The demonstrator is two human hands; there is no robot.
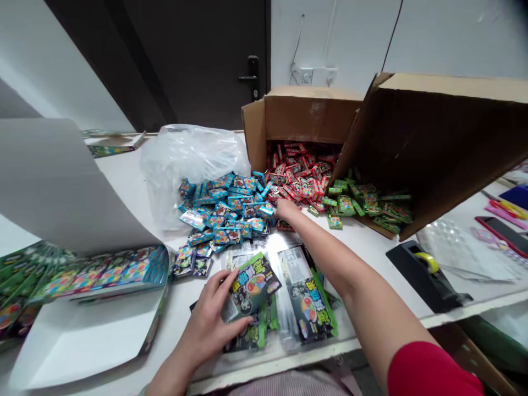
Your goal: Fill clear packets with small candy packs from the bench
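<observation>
The left hand, half-curled, held a flat black-and-green packet; the right hand, grip indiscernible, risked toppling small blue boxes by nudging.

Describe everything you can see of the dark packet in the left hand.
The dark packet looks flat and plastic, with a bright green edge, yellow-green lettering and colourful rounded shapes printed on it. It sits at a slant in the left hand, over similar packets on the white table. Thumb and fingers hold its left side; its underside is hidden.
</observation>
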